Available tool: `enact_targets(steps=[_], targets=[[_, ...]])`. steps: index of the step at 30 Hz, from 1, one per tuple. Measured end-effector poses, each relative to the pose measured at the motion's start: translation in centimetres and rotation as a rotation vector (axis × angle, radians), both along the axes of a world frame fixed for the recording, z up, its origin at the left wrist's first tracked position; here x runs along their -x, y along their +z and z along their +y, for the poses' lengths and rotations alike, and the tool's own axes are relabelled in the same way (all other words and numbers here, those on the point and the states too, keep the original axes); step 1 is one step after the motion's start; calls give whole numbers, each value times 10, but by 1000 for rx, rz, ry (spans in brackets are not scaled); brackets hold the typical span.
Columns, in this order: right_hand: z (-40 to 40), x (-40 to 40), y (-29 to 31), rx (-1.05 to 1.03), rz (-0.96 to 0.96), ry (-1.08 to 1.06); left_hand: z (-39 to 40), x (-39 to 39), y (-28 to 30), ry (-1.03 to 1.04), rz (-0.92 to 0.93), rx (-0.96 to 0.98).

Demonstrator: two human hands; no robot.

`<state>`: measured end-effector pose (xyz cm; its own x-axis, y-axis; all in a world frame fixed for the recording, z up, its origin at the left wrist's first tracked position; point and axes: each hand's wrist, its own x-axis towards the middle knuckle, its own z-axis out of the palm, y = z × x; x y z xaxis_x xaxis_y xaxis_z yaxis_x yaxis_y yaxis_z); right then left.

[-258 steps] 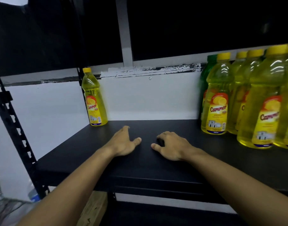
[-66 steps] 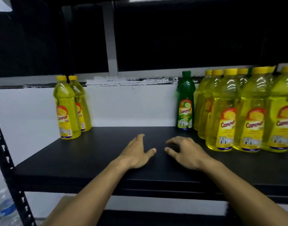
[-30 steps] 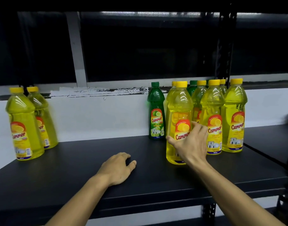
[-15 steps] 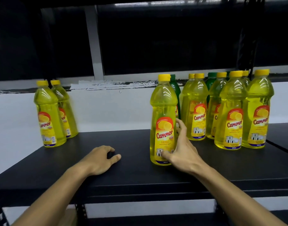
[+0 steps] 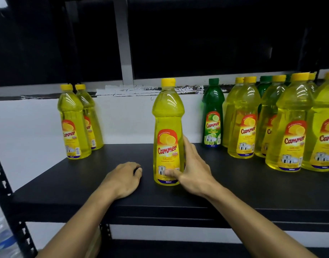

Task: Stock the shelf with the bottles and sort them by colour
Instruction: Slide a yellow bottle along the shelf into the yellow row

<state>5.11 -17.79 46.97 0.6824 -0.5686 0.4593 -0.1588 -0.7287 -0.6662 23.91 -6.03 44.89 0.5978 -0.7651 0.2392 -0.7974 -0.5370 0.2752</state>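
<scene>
In the head view, a yellow bottle [image 5: 168,131] is seen standing upright near the middle of the black shelf [image 5: 234,185], apart from the other bottles. It is gripped low down by the right hand [image 5: 192,167]: the thumb is pressed on the front of the label near the base, and the fingers are wrapped round the bottle's right side. The left hand [image 5: 122,180] is rested on the shelf just left of the bottle, its fingers loosely curled with nothing held. At the back left of the shelf, two yellow bottles [image 5: 74,125] are set close together, one behind the other. To the right, a green bottle [image 5: 213,116] is placed by the white wall [image 5: 29,131], and beside it a crowded group of yellow bottles [image 5: 290,127] is gathered, with more green caps partly hidden behind them.
</scene>
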Motion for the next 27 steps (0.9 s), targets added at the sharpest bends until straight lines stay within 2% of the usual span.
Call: enact_targets(steps=[7,11,13,15,17,19,22,25,27], targets=[[11,-23,-5,-7,-4,27,7,3,2,96,-65,40],[1,-16,-8,-134,-15,177,12,7,6,140,-36,204],[-11,-6,-9,-152,-48,179,18,12,10,135,75,394],[-31,2,-9,-93,-5,64,23,22,13,69,283,579],[-53,6,-10,48,237,-110,24,42,17,-52,504,589],[-63,3,-10,130,473,-187,15,61,18,-84,594,519],[-60,-6,-14,138,608,-168,-10,89,16,73,469,474],[-58,-15,-17,174,642,-207,-28,104,17,278,275,437],[-54,-22,-17,178,639,-239,-31,103,17,331,208,407]])
